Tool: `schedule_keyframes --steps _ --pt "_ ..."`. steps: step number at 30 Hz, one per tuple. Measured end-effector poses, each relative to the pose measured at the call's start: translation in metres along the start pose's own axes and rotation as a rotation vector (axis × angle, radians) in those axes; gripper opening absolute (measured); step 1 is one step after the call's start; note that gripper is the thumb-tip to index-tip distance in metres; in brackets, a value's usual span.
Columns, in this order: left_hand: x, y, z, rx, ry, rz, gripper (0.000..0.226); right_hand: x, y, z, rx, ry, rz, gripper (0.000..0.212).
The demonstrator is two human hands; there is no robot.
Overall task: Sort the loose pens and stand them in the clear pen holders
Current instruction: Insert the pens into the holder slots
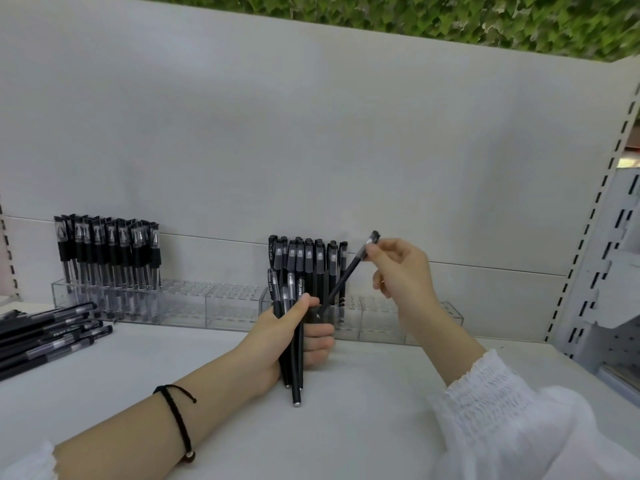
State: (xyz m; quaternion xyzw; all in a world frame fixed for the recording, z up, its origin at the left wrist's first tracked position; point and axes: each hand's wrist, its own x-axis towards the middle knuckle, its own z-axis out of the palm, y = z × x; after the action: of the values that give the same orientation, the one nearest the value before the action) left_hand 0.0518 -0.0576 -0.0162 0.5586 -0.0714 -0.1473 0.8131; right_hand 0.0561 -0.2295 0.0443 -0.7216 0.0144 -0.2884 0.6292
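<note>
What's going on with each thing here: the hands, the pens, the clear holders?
Left hand: closed around a bundle of pens.
Bundle: upright, tips resting on the shelf.
Right hand: pinching one pen at its cap end.
Single pen: tilted, lower end toward the holder.
Middle pens: standing in their holder.
Left pens: standing in their holder.
Holders: partly filled.
Loose pens: lying flat at left.

Long clear acrylic pen holders (pixel 235 303) w/ rows of holes run along back of shelf. Left end: black rubber-grip gel pens (pixel 109 252) stand upright, caps up. Middle: slim matte-black capped pens (pixel 313 263) upright, approx. two rows. Bundle of same slim black pens (pixel 294 362) upright in front, tips on shelf. One slim black pen (pixel 346 277) tilted, cap up-right, over holder. Loose black pens (pixel 48 332) lie flat at left.
</note>
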Motion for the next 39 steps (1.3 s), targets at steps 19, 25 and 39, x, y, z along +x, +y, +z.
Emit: schedule_keyframes --steps 19,25,39 --pt "0.007 0.0 0.0 0.02 0.052 -0.041 0.008 0.005 0.01 0.002 -0.284 0.157 -0.313 0.004" --pt "0.0 0.0 0.005 0.019 -0.011 0.035 0.007 0.007 0.018 0.008 -0.436 0.025 -0.263 0.004" --pt "-0.004 0.002 0.006 0.116 -0.023 0.153 0.024 -0.019 0.007 0.02 -0.442 -0.108 -0.251 0.029"
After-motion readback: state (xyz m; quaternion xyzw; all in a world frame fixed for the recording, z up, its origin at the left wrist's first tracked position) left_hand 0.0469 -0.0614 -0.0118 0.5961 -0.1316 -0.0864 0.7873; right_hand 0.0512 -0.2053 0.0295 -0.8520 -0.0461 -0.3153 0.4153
